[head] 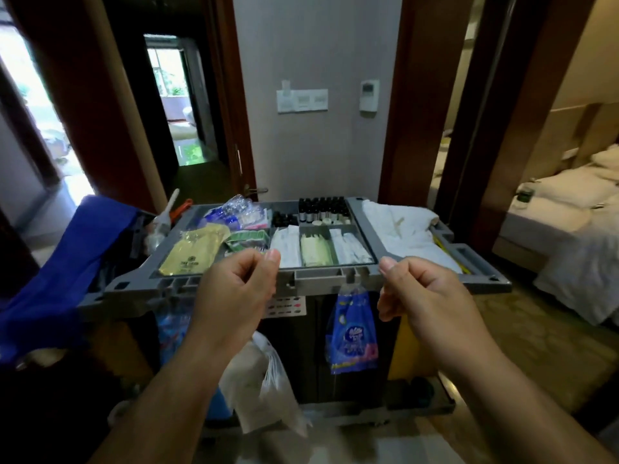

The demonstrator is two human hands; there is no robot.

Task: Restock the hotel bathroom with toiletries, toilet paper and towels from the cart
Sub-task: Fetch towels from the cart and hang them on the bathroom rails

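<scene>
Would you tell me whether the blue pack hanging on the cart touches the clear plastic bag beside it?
Apart. The head view shows the blue pack and the clear plastic bag with dark cart front between them.

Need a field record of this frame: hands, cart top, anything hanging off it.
left hand: appears to grip cart tray at front rim
right hand: grips same rim, thumb on top
in tray: dark bottles, yellow packets, white sachets
right of the compartments: white towel
hanging below rim: blue bag, clear bag
cart's left end: blue sack
</scene>
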